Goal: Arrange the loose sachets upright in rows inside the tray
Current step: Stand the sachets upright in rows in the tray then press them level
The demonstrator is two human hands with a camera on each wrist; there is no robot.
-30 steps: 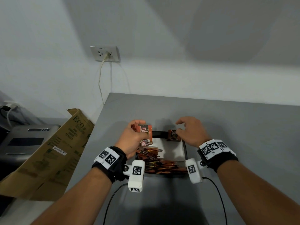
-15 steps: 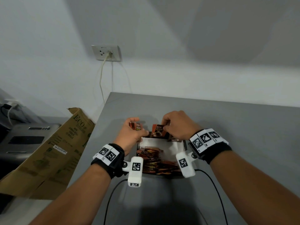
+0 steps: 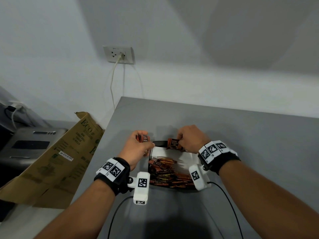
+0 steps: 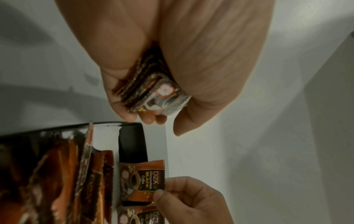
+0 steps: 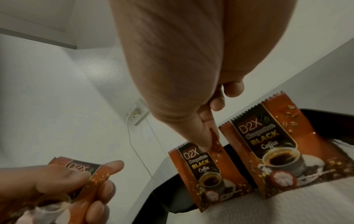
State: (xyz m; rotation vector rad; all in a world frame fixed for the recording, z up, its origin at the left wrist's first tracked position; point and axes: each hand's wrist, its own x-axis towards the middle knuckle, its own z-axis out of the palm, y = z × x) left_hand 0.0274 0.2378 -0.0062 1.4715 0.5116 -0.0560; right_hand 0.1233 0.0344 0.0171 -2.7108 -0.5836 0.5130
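Observation:
A black tray [image 3: 159, 143] lined with white paper sits on the grey table. My right hand [image 3: 191, 138] pinches the top corner of an orange-brown coffee sachet [image 5: 205, 172] that stands upright against the tray's far wall. A second upright sachet [image 5: 283, 151] stands just right of it. My left hand [image 3: 138, 147] grips a stack of sachets [image 4: 149, 89] just outside the tray's far left corner. A pile of loose sachets [image 3: 165, 173] lies flat in the near half of the tray.
A flattened cardboard box [image 3: 57, 159] leans against the table's left edge, with a grey machine [image 3: 29, 144] behind it. A wall socket [image 3: 119, 55] with a cord hangs above the table's far left corner. Wrist camera cables trail over the near table.
My right hand left the upright sachet on the right, went to the left hand's stack, and now holds another sachet at the far wall. The left hand turned its stack edge-on.

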